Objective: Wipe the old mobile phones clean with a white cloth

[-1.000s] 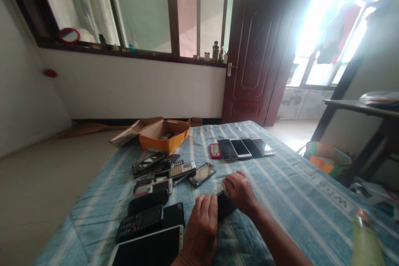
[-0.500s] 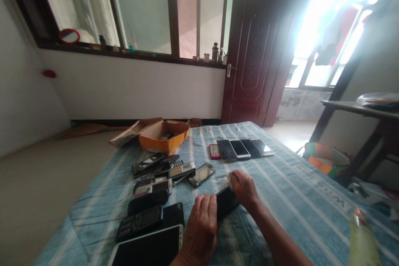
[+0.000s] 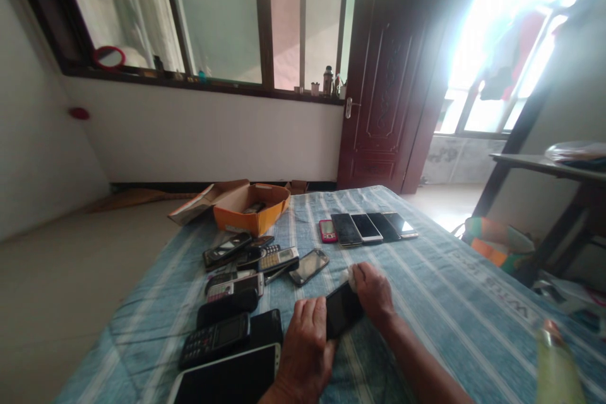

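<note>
A dark phone (image 3: 343,310) is held above the blue striped cloth, its screen facing up. My left hand (image 3: 307,344) grips its left edge, fingers closed over the near side. At its upper right edge, my right hand (image 3: 373,292) is closed on a white tissue (image 3: 351,278) pressed against the phone. Just beyond lies a silver-framed phone (image 3: 309,266). Several old phones are piled to the left, among them a keypad phone (image 3: 278,259) and a black handset (image 3: 215,339). A large white-framed device (image 3: 227,379) lies nearest me.
An open orange box (image 3: 250,218) stands at the far left of the cloth (image 3: 426,303). Farther back, a red phone (image 3: 327,231) lies beside a row of several phones (image 3: 366,227). A bottle (image 3: 556,363) is at the near right; a door (image 3: 379,76) stands behind.
The held phone has tilted so more of its screen shows. My right hand with the tissue has shifted slightly right and down along its edge. The whole view has moved slightly.
</note>
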